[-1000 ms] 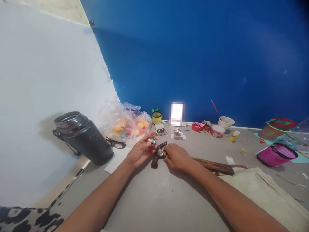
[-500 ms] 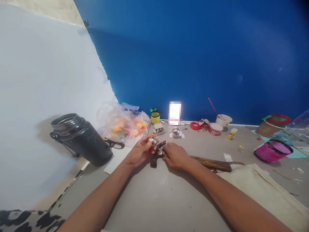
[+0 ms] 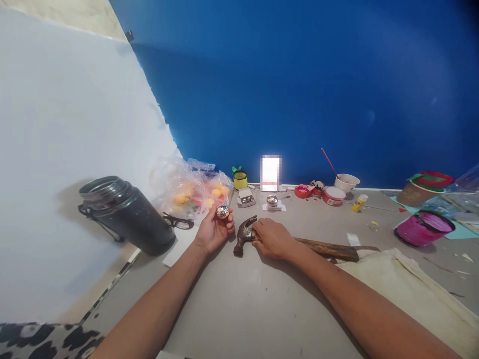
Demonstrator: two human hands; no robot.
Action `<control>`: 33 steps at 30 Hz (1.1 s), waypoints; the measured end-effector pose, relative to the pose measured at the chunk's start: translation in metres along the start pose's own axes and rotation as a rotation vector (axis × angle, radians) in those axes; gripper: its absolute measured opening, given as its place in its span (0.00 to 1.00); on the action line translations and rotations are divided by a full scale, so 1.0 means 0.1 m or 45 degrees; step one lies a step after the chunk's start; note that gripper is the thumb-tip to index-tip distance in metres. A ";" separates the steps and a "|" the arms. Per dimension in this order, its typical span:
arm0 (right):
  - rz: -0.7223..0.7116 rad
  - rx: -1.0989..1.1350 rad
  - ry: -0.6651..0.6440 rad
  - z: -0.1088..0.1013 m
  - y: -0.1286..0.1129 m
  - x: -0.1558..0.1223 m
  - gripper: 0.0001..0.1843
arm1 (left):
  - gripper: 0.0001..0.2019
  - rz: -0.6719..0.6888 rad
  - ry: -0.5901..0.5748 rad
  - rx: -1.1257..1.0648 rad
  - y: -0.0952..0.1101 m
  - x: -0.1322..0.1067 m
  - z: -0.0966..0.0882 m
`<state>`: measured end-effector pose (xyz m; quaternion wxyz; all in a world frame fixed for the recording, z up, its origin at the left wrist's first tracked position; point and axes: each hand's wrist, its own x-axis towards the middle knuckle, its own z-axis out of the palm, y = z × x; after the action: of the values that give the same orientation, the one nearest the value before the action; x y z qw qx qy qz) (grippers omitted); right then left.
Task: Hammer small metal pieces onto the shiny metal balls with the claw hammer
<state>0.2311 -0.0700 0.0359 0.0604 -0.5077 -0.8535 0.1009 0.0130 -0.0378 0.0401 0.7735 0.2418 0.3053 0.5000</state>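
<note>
A shiny silver foil ball [image 3: 222, 212] is held in the fingers of my left hand [image 3: 213, 233], raised just above the table. My right hand [image 3: 272, 238] is wrapped round the handle, close to the head, of a claw hammer [image 3: 244, 238] lying on the table. The hammer's claw points away from me, its striking face toward me, and its wooden handle runs off to the right under my wrist. Beyond my hands, another silver ball [image 3: 272, 200] rests on a small white piece. Beside it sits a little open box [image 3: 247, 198] with shiny dark bits in it.
A black flask [image 3: 127, 214] and eyeglasses [image 3: 179, 221] stand at the left, near a plastic bag [image 3: 198, 192] of colourful things. Along the blue wall are a red tub [image 3: 334, 196], a white bowl [image 3: 346, 183] and a glue stick [image 3: 359, 203]. A pink container [image 3: 424, 228] and pale cloth [image 3: 407, 289] lie right.
My left hand has moved left, away from the hammer head, carrying the foil ball. My right hand and the hammer stay in almost the same place.
</note>
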 end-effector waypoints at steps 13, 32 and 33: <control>-0.012 0.003 -0.030 -0.02 -0.01 0.00 0.12 | 0.24 -0.015 0.037 0.071 -0.04 0.01 0.00; 0.006 0.059 -0.014 -0.20 0.04 0.00 0.16 | 0.21 -0.024 0.064 0.078 -0.04 0.01 0.01; 0.045 0.031 0.016 -0.26 0.05 0.02 0.15 | 0.21 -0.025 0.064 0.075 -0.05 0.01 0.01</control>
<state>0.2391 -0.0630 0.0597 0.0701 -0.5226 -0.8427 0.1093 0.0169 -0.0388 0.0374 0.7629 0.2490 0.3417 0.4891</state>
